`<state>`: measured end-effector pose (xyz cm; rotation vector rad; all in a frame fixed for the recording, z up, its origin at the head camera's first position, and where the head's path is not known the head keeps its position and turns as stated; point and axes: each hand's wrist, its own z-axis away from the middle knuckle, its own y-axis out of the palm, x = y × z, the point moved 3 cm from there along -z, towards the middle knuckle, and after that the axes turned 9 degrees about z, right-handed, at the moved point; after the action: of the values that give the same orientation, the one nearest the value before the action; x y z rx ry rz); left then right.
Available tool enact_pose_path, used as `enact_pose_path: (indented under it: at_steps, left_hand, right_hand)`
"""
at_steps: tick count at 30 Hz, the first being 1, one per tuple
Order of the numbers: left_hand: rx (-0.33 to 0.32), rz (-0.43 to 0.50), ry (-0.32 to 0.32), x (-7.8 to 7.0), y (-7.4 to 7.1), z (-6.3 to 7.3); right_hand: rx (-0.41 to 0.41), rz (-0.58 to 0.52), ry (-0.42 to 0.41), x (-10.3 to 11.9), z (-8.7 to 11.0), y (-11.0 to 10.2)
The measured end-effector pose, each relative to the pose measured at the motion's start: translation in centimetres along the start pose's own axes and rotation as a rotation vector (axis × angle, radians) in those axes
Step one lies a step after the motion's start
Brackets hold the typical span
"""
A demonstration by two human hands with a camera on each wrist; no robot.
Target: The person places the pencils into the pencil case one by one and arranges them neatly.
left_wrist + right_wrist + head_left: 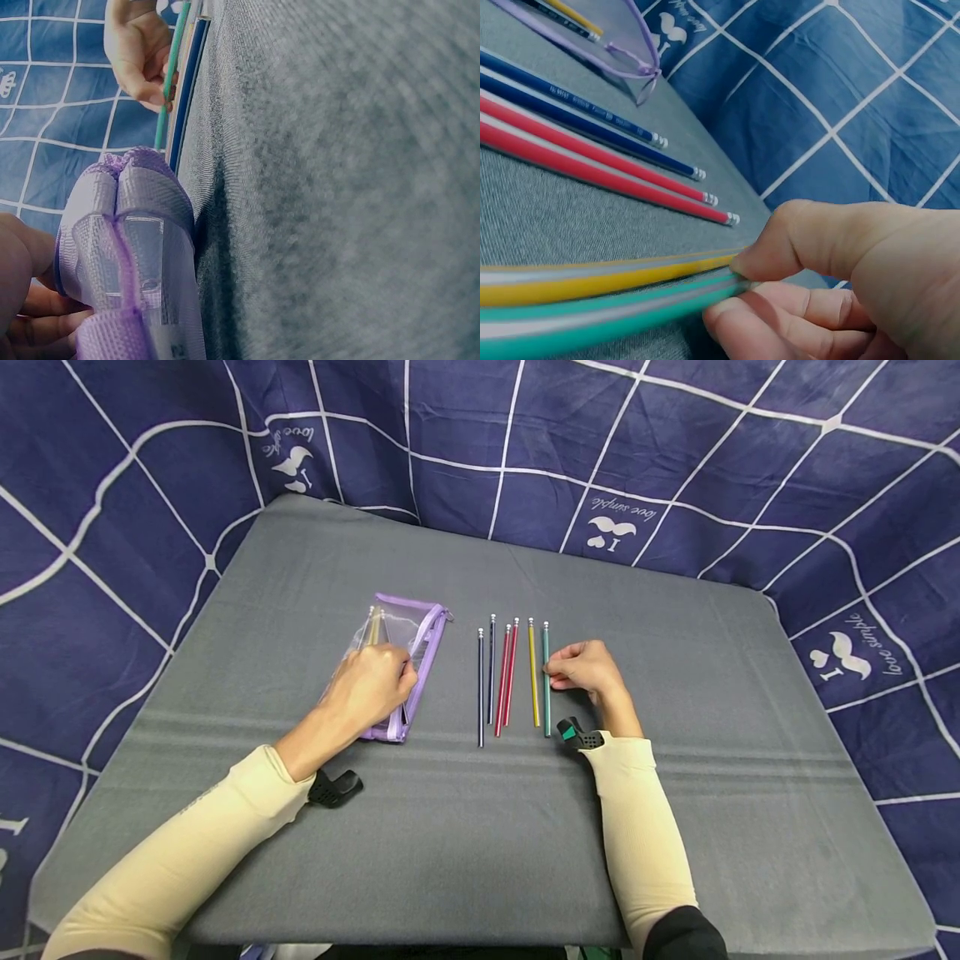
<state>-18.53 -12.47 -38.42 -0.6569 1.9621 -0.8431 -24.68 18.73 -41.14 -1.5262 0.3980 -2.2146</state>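
Note:
A see-through pencil pouch with purple trim (426, 677) lies on the left of the table, with yellow pencils (377, 627) inside. My left hand (371, 687) grips the pouch from above, its fingers curled and partly hidden. Over to the right, my right hand (588, 667) pinches a green pencil (630, 309) between thumb and fingers. Just left of the green one lies a yellow pencil (534, 681). Two red pencils (611, 166) and two dark blue pencils (592, 120) lie roughly parallel between it and the pouch, eraser ends away from me.
Grey cloth covers the table (465, 843). A dark blue curtain (465, 435) with white grid lines hangs round its back and sides. Black wrist mounts (335, 788) sit on both forearms, close to the table surface.

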Motion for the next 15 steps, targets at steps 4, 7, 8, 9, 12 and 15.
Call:
enact_pose_path:
  at_steps: [4, 7, 8, 9, 12, 15]
  left_hand:
    - [-0.001, 0.0, 0.0, 0.0, -0.1, 0.0]
    - [-0.001, 0.0, 0.002, 0.0, -0.1, 0.1]
    - [-0.001, 0.001, 0.003, 0.0, -0.1, 0.1]
    - [-0.001, 0.001, 0.003, 0.1, -0.1, 0.1]
    - [0.0, 0.001, 0.006, 0.0, -0.1, 0.0]
    - [-0.002, -0.002, 0.011, 0.0, -0.1, 0.0]
  right_hand:
    - [0.035, -0.058, -0.032, 0.4, 0.0, 0.4]
    - [0.069, -0.104, -0.046, 0.7, 0.0, 0.9]
    - [0.077, -0.115, -0.047, 0.8, 0.0, 1.1]
    - [0.086, -0.126, -0.048, 0.9, 0.0, 1.2]
    - [0.101, -0.158, -0.045, 1.0, 0.1, 1.5]
    - [0.114, -0.19, -0.046, 1.0, 0.1, 1.6]
